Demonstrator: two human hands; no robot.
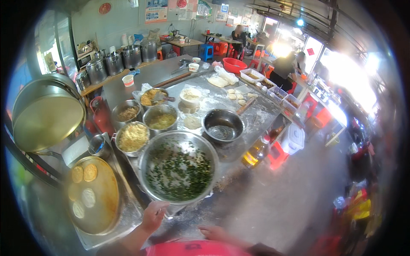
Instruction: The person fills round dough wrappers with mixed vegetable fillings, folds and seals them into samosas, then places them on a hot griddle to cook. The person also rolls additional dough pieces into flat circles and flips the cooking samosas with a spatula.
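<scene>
My left hand (pixel 154 215) is at the near rim of a large steel bowl (pixel 214 179) with chopped leafy greens (pixel 182 172) in it. Its fingertips overlap the rim, and I cannot tell whether they grip it. My right hand (pixel 209 232) hovers low in front of my body, fingers extended, holding nothing visible. Left of the bowl, several flat cakes (pixel 90 172) lie on a round griddle (pixel 105 204), some browned and some pale. Behind the bowl are steel basins of yellow shredded filling (pixel 133 137), greenish filling (pixel 161 121) and brownish filling (pixel 128 114).
A raised griddle lid (pixel 48 121) and a red gas cylinder (pixel 102 112) stand left. A dark steel basin (pixel 223 125), dough pieces (pixel 235 95) and a rolling pin (pixel 246 106) lie on the floured worktop (pixel 221 99). An oil bottle (pixel 256 153) stands right; people (pixel 283 68) sit farther back.
</scene>
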